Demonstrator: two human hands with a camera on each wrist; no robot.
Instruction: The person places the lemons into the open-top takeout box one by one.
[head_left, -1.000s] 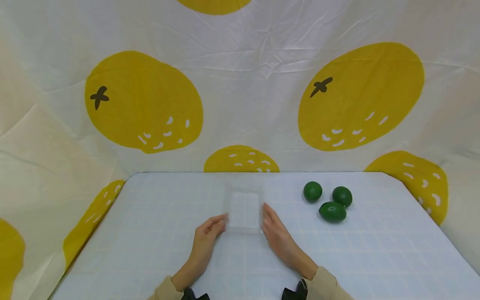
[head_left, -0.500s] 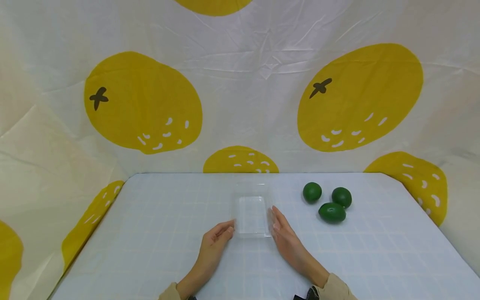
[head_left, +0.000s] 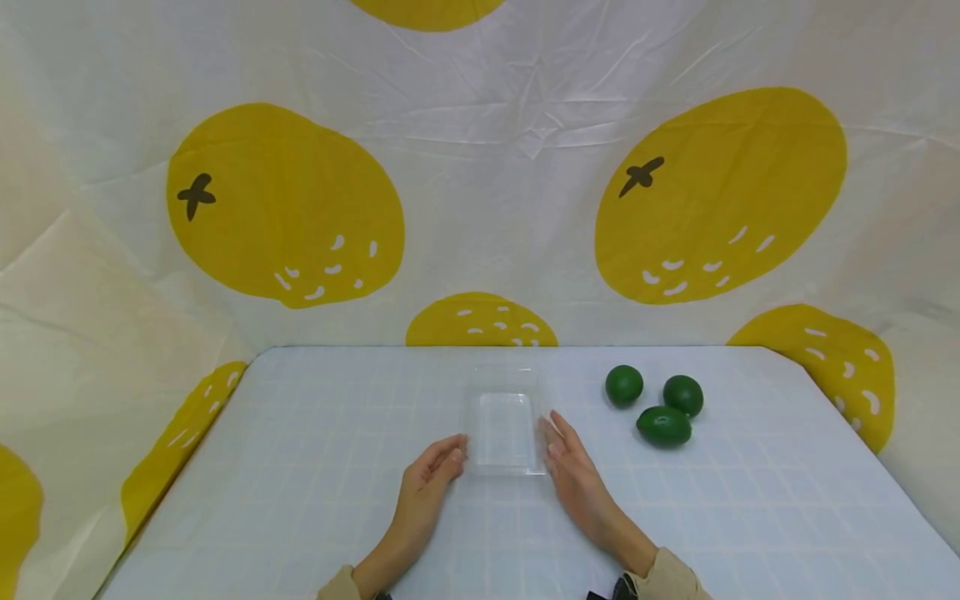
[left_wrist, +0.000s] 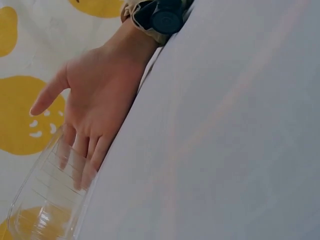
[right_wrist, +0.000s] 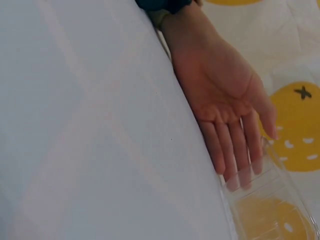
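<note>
A clear plastic container (head_left: 504, 429) lies on the table in front of the person, nothing inside it. Flanking its left wall is the left hand (head_left: 426, 487), fingertips at the side. In the left wrist view that hand (left_wrist: 102, 95) has its fingers extended along the clear wall, thumb spread apart. On the opposite side, the right hand (head_left: 588, 492) rests its straight fingers against the wall. The right wrist view shows this hand (right_wrist: 217, 90) palm bared, fingertips seen through the plastic (right_wrist: 270, 215). Neither thumb curls around the container.
To the right of the container sit a round green fruit (head_left: 624, 386), a second round one (head_left: 683, 395) and an oblong, pointed green fruit (head_left: 664, 427). A pale checked cloth (head_left: 315, 483) covers the table. Behind hangs a white sheet (head_left: 495, 183) with yellow fruit prints.
Over the first half second, both hands and the container shifted right and slightly towards the person. Since then the container has stayed put, with only tiny finger movement. The green fruits have not moved.
</note>
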